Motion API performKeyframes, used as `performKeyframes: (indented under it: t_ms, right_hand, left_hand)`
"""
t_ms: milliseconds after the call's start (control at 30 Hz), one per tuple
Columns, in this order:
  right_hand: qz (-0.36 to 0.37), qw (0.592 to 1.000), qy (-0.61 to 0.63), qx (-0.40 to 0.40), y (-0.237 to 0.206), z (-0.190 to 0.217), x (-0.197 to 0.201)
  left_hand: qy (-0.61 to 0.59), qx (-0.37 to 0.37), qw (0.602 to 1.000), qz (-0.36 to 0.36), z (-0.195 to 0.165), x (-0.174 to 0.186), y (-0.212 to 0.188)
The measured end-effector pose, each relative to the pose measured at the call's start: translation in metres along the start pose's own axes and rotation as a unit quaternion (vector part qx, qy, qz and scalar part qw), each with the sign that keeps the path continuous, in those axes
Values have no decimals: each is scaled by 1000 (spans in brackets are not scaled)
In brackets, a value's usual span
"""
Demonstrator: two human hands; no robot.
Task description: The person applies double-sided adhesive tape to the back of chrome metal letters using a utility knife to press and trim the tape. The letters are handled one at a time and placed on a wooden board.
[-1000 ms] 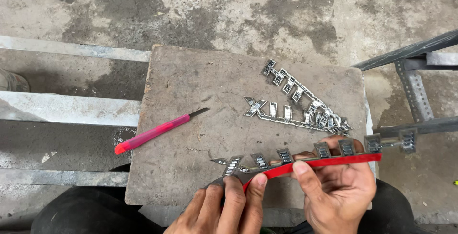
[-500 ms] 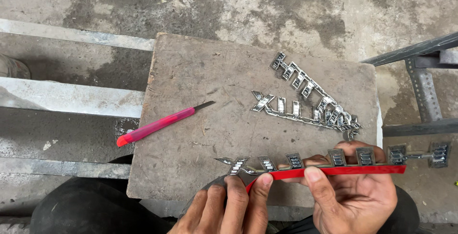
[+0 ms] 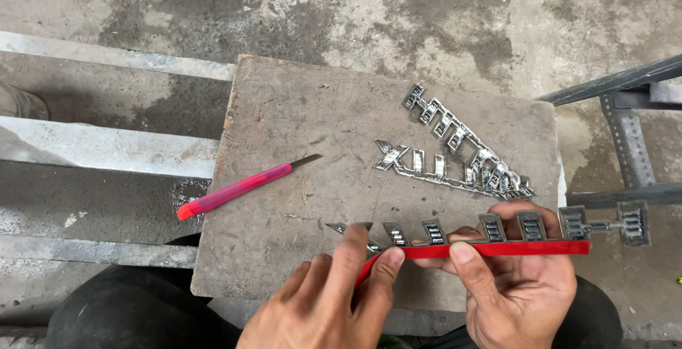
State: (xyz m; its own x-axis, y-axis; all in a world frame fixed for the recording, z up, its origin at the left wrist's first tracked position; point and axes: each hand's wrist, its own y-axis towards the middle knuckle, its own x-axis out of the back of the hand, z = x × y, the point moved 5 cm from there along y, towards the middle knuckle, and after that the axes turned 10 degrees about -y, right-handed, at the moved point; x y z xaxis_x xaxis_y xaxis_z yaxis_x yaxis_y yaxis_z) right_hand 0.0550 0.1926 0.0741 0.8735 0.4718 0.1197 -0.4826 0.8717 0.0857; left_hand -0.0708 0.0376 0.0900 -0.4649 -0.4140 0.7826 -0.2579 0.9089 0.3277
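At six o'clock, nearest me: my left hand [image 3: 334,299] and right hand [image 3: 522,288] pinch the chrome letter strip [image 3: 497,232] by its red backing tape [image 3: 490,249]; it may tear. Beyond at twelve: spare chrome emblems [image 3: 455,153]; at ten, a red craft knife [image 3: 238,189] near the board's [image 3: 298,107] edge.

You have no packages and no screens before you; the only sign-like pieces are chrome lettering badges. The one in your hands, a long chrome letter strip [image 3: 497,229], runs level across the near edge of the worn board [image 3: 298,129], its silver block characters joined on a thin rail, with a red backing strip [image 3: 511,249] along its lower edge. Your left hand [image 3: 323,306] pinches the red strip's left end, and your right hand [image 3: 522,288] grips it from below near the middle. Two more chrome letter badges [image 3: 455,153] lie loose on the board's far right part, crossing in a narrow wedge.
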Motion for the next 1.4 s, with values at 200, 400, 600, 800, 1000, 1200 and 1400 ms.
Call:
performKeyframes:
  t_ms: [200, 400, 600, 800, 1000, 1200, 1400]
  right_hand:
    - [21, 999, 25, 5, 5, 5, 2]
    - [25, 997, 67, 2, 6, 4, 7]
    - [51, 994, 96, -33, 6, -8, 4]
    - [144, 989, 24, 33, 2, 7, -11]
    - [150, 986, 73, 11, 0, 5, -24]
    - [85, 995, 51, 10, -6, -1, -10]
    - [34, 998, 43, 37, -8, 2, 1]
  left_hand:
    - [-57, 6, 998, 7, 2, 12, 7]
    - [-157, -43, 985, 56, 14, 17, 15]
    - [-173, 9, 980, 103, 17, 10, 13]
    - [-139, -2, 988, 65, 15, 16, 13]
    - [-169, 31, 980, 104, 14, 8, 15]
    - [-157, 25, 986, 53, 2, 12, 14]
    - [-78, 9, 997, 9, -15, 18, 9]
